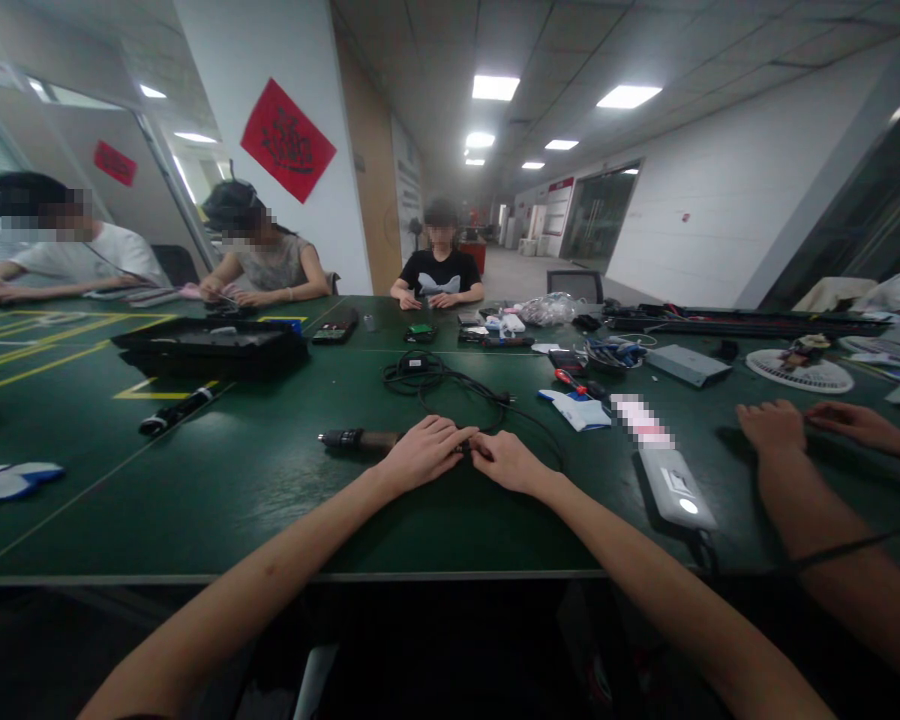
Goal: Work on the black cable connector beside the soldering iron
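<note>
A power drill [371,440] lies on its side on the green table, its chuck and metal tip pointing left. My left hand [429,452] rests over the drill's body, with the fingers closed round it and reaching toward the right. Touching the left fingertips, my right hand [511,460] is closed in a pinch at the drill's right end. What lies between its fingertips is hidden. Behind both hands, a black power cord [450,375] with a plug lies in loose loops.
Left of the drill are a black tube-like part [178,410] and a black tray [214,345]. Gloves [581,408], a red-handled screwdriver [570,380] and a white power strip [675,490] lie to the right. A co-worker's hands [772,425] are at far right; several people sit around the table.
</note>
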Motion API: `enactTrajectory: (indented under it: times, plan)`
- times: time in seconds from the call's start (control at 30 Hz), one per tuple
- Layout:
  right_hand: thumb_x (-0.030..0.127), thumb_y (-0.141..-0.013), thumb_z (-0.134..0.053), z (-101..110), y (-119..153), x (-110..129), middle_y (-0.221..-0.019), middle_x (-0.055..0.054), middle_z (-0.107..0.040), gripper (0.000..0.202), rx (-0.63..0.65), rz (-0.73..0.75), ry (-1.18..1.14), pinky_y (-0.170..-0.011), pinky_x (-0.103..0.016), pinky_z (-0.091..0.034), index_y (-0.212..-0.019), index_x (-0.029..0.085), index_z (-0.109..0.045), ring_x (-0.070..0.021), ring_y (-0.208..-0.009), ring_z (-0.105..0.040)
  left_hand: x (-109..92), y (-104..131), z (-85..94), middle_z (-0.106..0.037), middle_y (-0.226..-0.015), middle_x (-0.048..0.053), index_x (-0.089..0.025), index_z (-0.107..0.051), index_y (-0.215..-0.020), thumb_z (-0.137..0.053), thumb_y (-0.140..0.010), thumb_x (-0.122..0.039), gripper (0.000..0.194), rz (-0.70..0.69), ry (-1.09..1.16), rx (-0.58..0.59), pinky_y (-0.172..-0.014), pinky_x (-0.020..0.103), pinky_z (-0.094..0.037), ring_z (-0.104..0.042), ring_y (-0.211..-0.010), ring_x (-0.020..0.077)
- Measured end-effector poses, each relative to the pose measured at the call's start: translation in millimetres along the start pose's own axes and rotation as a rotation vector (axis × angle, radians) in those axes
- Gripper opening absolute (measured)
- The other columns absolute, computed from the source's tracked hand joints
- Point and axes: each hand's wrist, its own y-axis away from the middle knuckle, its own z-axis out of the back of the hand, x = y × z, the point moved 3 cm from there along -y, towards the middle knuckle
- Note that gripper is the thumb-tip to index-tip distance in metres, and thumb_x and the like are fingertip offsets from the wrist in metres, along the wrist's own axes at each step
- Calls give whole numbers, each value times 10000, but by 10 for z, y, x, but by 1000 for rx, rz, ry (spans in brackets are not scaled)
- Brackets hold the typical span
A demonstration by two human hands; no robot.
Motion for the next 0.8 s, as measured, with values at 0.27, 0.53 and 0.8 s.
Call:
enactTrajectory:
  times: [0.27, 0.53, 0.8]
  plan:
    - [202, -975, -601, 19, 1, 4, -744, -1, -653, 66, 2, 12, -1, -642, -245, -320, -959, 165, -653, -123, -622, -540, 17, 3, -37, -640, -1184, 88, -231, -329, -1563, -480, -1035, -261, 550, 13, 6, 36, -1006, 396, -457, -586, -1137, 240]
    - [190, -969, -599, 25, 3, 6, -746, 0, -651, 57, -2, 9, -3, -645, -245, -324, -959, 165, -649, -125, -630, -539, 23, 13, -39, -638, -1239, 94, -236, -317, -1569, -473, -1032, -244, 559, 5, 27, 52, -997, 375, -466, -607, -1150, 229]
    - [187, -971, -600, 8, 0, -16, -740, 4, -654, 58, 0, 18, -20, -637, -239, -322, -980, 161, -651, -120, -618, -546, 25, 16, -62, -638, -1255, 91, -249, -295, -1583, -472, -1039, -251, 572, 16, -9, 78, -977, 372, -466, -628, -1130, 229]
